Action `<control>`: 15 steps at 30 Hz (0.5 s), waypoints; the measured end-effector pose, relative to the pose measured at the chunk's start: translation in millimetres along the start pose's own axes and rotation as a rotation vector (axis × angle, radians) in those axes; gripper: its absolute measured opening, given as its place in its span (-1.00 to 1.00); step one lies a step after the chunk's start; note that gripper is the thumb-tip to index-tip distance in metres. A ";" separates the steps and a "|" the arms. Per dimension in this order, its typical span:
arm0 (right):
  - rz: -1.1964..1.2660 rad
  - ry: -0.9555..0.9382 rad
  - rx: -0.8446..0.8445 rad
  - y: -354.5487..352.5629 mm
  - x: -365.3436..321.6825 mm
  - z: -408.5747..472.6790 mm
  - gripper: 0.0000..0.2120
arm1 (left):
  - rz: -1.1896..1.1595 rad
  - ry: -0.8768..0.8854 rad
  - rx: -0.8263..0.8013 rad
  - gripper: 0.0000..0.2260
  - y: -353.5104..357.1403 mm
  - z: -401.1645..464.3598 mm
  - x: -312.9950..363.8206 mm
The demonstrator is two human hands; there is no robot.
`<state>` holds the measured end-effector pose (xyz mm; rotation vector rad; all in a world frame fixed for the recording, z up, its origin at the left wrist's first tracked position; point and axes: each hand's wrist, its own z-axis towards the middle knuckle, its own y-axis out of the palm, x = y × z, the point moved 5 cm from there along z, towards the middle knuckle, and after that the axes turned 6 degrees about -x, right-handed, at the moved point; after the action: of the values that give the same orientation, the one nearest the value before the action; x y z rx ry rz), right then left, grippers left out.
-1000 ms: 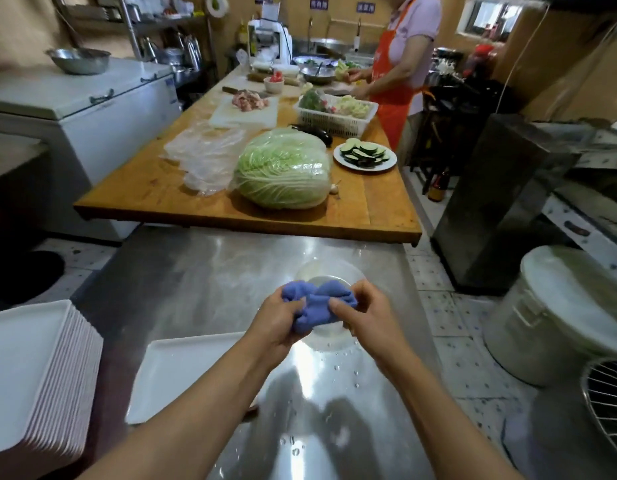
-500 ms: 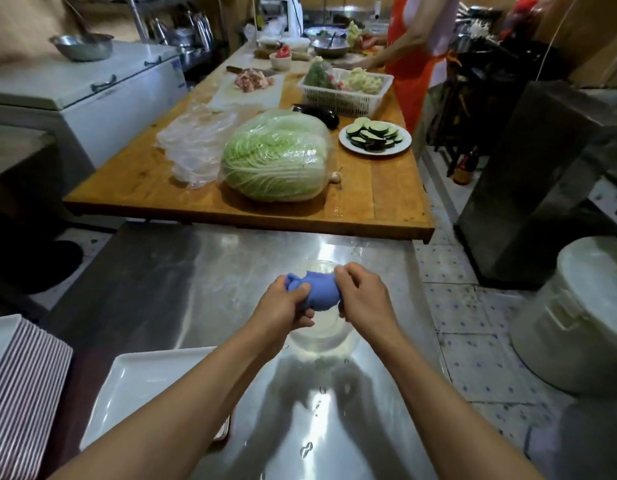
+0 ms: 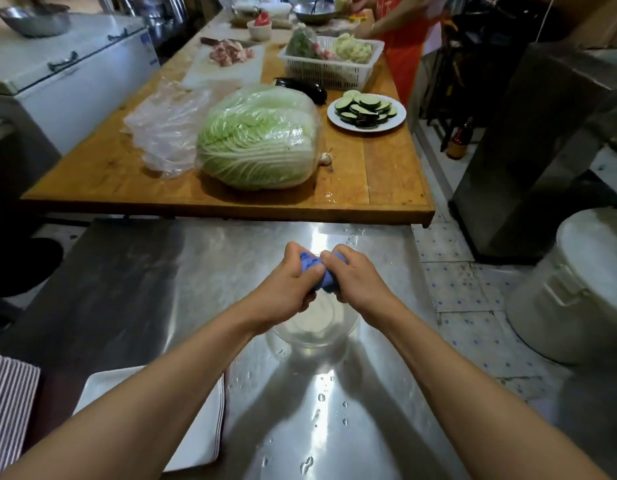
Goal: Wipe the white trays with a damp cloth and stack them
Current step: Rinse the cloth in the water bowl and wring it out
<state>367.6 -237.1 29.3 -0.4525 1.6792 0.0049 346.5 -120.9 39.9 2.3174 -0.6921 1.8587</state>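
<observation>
Head view looks down over the steel counter (image 3: 133,292), wet and glinting, water drops scattered near its front edge. Beyond it sits the wooden table (image 3: 386,174), carrying a big wrapped cabbage (image 3: 258,140) beside some crumpled clear plastic (image 3: 165,123), with a plate of sliced eggplant (image 3: 366,110) to the right and a white basket (image 3: 331,62) of vegetables behind that. Off right on the floor, a large lidded white pot (image 3: 577,289). At lower left, one white tray (image 3: 203,434) lies flat on the counter, partly under the left forearm, and a stack of trays (image 3: 9,400) shows edge-on at the frame's left border. A clear bowl (image 3: 317,327) rests on the counter right below both hands. Left hand (image 3: 288,289) and right hand (image 3: 357,278) are both curled tight around the blue cloth (image 3: 315,268), bunched small between them, held above the bowl.
</observation>
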 end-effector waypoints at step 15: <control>0.171 0.444 -0.125 24.3 22.3 20.5 -0.75 | 0.877 0.369 0.112 -0.80 -5.0 13.4 -18.8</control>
<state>377.9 -215.9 -1.5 -0.4219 2.1603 0.1444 357.7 -115.6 19.8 1.7317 -1.7619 2.5903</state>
